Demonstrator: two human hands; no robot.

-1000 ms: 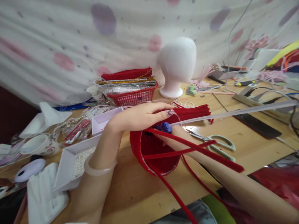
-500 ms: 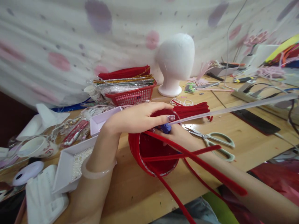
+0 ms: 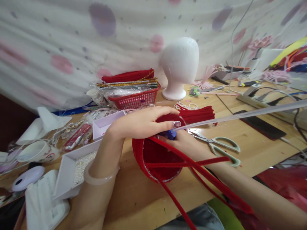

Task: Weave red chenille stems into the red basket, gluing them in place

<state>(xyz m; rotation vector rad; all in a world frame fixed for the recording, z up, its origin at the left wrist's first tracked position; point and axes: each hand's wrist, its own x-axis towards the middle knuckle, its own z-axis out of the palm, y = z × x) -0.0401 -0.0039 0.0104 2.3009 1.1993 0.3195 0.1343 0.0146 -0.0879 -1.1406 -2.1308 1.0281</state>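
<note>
My left hand [image 3: 144, 123] reaches across a round red fuzzy shell [image 3: 158, 159], fingers curled over its far rim. My right hand [image 3: 189, 145] sits behind the shell and grips a blue tool [image 3: 170, 134], most likely a glue gun, with a long translucent stick [image 3: 240, 115] jutting out to the right. Loose red pipe cleaners [image 3: 192, 163] run from the shell across my right forearm. A bundle of red pipe cleaners [image 3: 199, 114] lies just beyond my hands.
Scissors [image 3: 220, 147] lie right of the shell. A white foam head [image 3: 179, 67] and a red basket [image 3: 136, 95] stand behind. White trays of beads [image 3: 74, 169], a cup [image 3: 38, 151] and packets crowd the left. Cables and tools lie at far right.
The red shell and both hands shifted slightly; the loose pipe cleaners dropped lower across my right forearm. My right hand sank a little behind the rim.
</note>
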